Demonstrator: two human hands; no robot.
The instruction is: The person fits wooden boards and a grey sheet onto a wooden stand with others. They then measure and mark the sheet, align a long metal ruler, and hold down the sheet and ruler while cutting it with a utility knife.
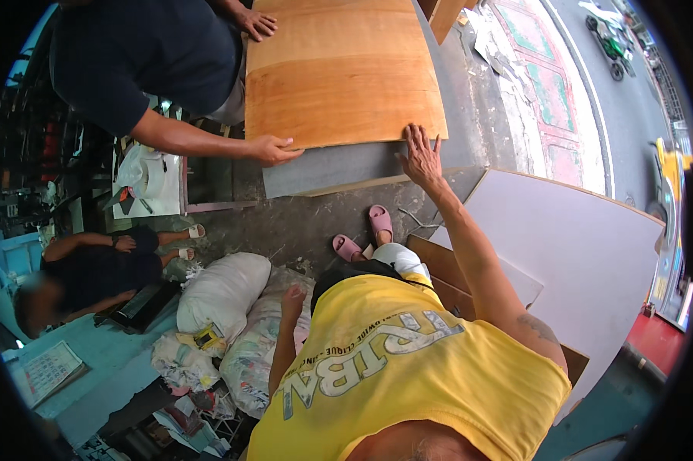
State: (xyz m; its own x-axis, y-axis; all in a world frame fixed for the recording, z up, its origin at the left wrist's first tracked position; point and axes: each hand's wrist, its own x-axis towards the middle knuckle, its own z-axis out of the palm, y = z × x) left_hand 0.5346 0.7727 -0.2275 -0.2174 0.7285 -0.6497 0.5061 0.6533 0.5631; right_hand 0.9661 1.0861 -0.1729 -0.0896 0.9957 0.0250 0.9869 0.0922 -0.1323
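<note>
A grey concrete floor [285, 219] runs through a cluttered work area, with a street [630, 100] in daylight at the upper right. The right hand [421, 157] reaches forward with its fingers spread, the fingertips on the near right corner of the wooden board [342, 84]. The left hand [292, 298] hangs low beside the body, near the bags and well apart from the board; whether its fingers are curled shut cannot be told.

The wooden board lies flat, glossy and orange-brown, on a grey top [346, 170] that shows past its near and right edges. Across from it stands a co-worker [154, 61] in a dark shirt, with one hand [273, 150] at the near left corner and the other hand [258, 23] laid along the left edge farther off.

Below the board are the wearer's pink slippers [379, 220]. Right of them, a large pale panel [554, 223] stands beyond the right arm. To the left are a stuffed white sack [227, 296] and a filled clear bag [266, 349] next to it. Farther left, another person [89, 269] in dark clothes is near a light blue table [100, 346] with a calendar [52, 373] on it
</note>
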